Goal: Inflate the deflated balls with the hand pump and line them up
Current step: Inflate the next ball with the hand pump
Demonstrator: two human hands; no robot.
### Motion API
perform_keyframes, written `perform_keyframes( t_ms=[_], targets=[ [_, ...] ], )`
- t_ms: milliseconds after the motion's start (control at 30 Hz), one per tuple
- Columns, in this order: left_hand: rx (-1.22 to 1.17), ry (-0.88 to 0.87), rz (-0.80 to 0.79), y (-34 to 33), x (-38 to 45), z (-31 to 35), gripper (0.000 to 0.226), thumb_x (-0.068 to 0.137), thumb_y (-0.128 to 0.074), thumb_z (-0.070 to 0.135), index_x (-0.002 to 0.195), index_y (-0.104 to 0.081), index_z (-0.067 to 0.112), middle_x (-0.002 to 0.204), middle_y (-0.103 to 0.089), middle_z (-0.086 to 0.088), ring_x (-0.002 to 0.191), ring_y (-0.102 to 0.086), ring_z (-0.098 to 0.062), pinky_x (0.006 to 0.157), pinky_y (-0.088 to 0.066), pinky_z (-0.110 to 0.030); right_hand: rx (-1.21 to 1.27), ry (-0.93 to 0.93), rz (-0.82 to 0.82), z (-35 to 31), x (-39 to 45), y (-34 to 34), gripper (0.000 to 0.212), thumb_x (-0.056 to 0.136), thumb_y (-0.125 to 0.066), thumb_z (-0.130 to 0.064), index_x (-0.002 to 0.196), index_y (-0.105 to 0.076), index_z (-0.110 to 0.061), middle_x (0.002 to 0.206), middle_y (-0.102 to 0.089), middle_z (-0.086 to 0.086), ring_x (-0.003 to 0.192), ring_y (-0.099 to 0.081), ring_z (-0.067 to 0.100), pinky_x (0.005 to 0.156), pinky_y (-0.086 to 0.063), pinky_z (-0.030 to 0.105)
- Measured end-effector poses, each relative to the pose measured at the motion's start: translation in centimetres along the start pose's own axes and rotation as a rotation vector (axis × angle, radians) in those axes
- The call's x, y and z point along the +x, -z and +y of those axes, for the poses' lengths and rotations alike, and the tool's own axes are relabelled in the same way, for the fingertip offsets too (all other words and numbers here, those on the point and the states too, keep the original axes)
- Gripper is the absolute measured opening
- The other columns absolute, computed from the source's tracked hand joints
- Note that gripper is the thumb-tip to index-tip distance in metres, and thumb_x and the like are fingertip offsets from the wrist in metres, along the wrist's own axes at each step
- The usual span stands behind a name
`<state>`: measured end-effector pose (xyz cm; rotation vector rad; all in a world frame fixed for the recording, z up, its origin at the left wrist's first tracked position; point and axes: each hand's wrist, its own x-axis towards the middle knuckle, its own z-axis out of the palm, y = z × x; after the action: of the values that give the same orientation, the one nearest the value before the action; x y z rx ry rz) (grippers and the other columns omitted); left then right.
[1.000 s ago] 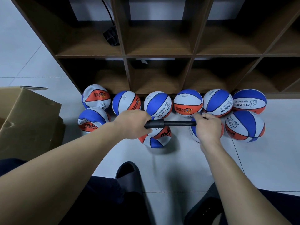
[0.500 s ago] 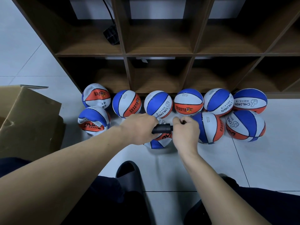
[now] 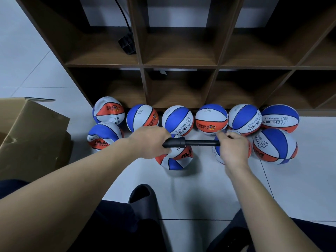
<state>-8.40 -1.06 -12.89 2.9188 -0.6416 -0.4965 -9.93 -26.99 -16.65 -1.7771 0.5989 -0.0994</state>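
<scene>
Bridging hands (image 3: pixel 190 146), pump (image 3: pixel 192 142), extended, above balls (image 3: pixel 177 120)

We've got balls (image 3: pixel 211 119) in blue, white and orange panels with black seams, a plain black pump (image 3: pixel 190 143), a dark brown shelf (image 3: pixel 179 66), a tan cardboard box (image 3: pixel 32 135) and a pale grey tiled floor (image 3: pixel 209 188).

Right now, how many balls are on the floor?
10. Six line the shelf base. Four sit nearer: far left, under the pump, behind the right hand, far right. The box may hide more.
</scene>
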Motion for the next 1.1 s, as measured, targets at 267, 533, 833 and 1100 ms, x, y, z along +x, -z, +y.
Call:
perform_keyframes(
  t_ms=[267,533,833,1100],
  targets=[
    [0.083,-0.006,0.027,-0.2,0.0,0.6,0.023,0.100,-0.064,0.047,0.087,-0.060,0.028,0.075,-0.058,0.006,0.066,-0.050,-0.010,0.057,-0.034,-0.029,-0.015,-0.009,0.050,0.7,-1.2,-1.7,0.044,0.092,-0.065,-0.020,0.063,-0.033,-0.013,0.056,-0.028,-0.001,0.062,-0.025,0.023,0.058,-0.025,0.034],
    [0.032,-0.031,0.026,-0.7,-0.1,1.4,0.026,0.098,-0.064,0.043,0.081,-0.055,0.026,0.070,-0.058,0.003,0.067,-0.056,-0.018,0.058,-0.041,-0.033,-0.043,0.102,0.000,-0.1,-4.2,-4.2,0.042,0.096,-0.064,-0.017,0.062,-0.039,-0.016,0.049,-0.035,-0.009,0.053,-0.031,0.015,0.052,-0.032,0.032],
    [0.003,-0.067,0.023,-1.5,-0.1,2.6,0.030,0.100,-0.062,0.054,0.084,-0.056,0.029,0.068,-0.055,0.009,0.062,-0.050,-0.008,0.056,-0.038,-0.032,-0.094,0.110,-0.042,0.0,-5.0,-5.1,0.038,0.100,-0.068,-0.023,0.068,-0.051,-0.009,0.056,-0.046,-0.005,0.055,-0.045,0.015,0.057,-0.051,0.037],
    [0.001,-0.030,-0.002,-0.9,-0.2,1.7,0.026,0.099,-0.065,0.050,0.087,-0.058,0.028,0.072,-0.056,0.007,0.067,-0.051,-0.010,0.060,-0.041,-0.032,-0.064,-0.003,-0.056,0.1,-2.0,-2.4,0.036,0.095,-0.071,-0.021,0.063,-0.055,-0.012,0.047,-0.041,-0.010,0.047,-0.035,0.013,0.050,-0.033,0.026]
  ],
)
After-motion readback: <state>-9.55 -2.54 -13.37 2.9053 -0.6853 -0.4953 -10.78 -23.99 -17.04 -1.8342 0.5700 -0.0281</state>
